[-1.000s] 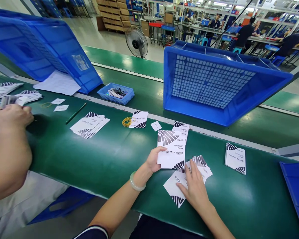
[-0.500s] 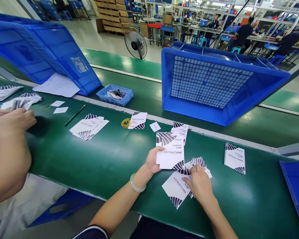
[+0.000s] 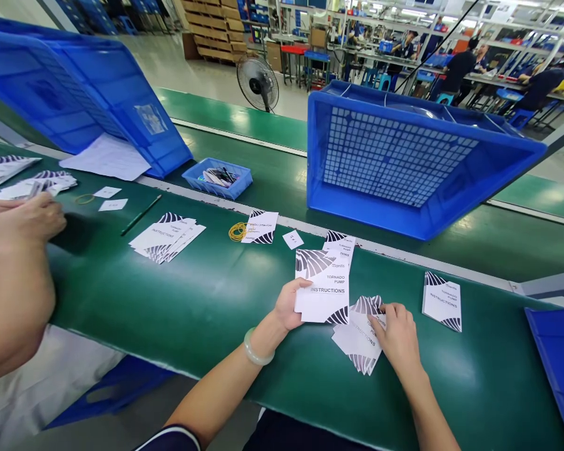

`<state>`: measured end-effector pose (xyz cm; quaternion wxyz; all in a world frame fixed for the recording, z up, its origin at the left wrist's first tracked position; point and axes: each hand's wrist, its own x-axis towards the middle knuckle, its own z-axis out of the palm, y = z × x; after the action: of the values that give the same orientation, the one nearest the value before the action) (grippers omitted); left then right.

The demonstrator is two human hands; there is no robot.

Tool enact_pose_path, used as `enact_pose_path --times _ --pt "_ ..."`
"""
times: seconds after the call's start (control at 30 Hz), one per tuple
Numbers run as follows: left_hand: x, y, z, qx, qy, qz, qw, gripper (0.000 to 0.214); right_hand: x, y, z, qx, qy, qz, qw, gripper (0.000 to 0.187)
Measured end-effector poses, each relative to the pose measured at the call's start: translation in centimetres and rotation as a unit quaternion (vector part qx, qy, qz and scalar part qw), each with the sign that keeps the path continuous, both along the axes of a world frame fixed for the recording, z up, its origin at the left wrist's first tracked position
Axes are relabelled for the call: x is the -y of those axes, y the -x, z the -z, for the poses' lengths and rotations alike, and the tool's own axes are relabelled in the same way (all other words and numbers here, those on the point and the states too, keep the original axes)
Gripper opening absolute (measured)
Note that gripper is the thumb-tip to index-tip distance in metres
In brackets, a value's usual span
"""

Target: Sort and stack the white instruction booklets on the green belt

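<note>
My left hand [image 3: 291, 304] grips a small stack of white instruction booklets [image 3: 323, 300] with striped corners, thumb on top and fingers beneath. To its right, my right hand [image 3: 398, 332] pinches the right edge of a fanned pile of the same booklets [image 3: 360, 338], which rests on the green table. How many booklets are between its fingers is hidden. Behind the held stack lies another booklet [image 3: 342, 242], partly covered. A small white slip [image 3: 293, 239] lies to the left of that one.
Several booklets [image 3: 166, 237] lie left, near a pencil [image 3: 141, 215]. Yellow rubber bands [image 3: 237, 232] touch a booklet [image 3: 263, 227]. Another booklet stack [image 3: 442, 302] lies right. Blue crates [image 3: 370, 216] and a small basket [image 3: 225, 188] line the back. A co-worker's hands [image 3: 28, 216] handle booklets at far left.
My right hand has moved slightly right. The loose booklet that stuck out at the pile's lower left is now drawn in with the others. My left hand keeps its stack nearly still.
</note>
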<state>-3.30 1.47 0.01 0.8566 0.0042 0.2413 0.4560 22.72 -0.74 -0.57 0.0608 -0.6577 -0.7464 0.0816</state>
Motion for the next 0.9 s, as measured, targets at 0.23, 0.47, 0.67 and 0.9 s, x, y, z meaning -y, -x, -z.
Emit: enact_pose_path --times 0.23,0.47,0.67,0.9 --pt "1.0 -2.0 0.5 -0.089 0.026 0.070 0.993 0.056 0.0 1.8 -2.4 -0.320 0.050 0.051 0.945 0.034" --pt "2.6 -4.0 1.6 -0.082 0.013 0.150 0.985 0.045 -0.7 2.9 -2.2 -0.403 0.099 0.072 0.907 0.032" --pt "1.7 -2.7 0.8 -0.064 -0.008 0.075 0.995 0.045 -0.6 0.4 -1.6 -0.593 0.110 0.135 0.786 0.030" --pt "0.7 -0.6 -0.8 0.059 -0.144 0.004 0.988 0.060 -0.1 -2.4 1.1 -0.434 0.025 0.164 0.886 0.034"
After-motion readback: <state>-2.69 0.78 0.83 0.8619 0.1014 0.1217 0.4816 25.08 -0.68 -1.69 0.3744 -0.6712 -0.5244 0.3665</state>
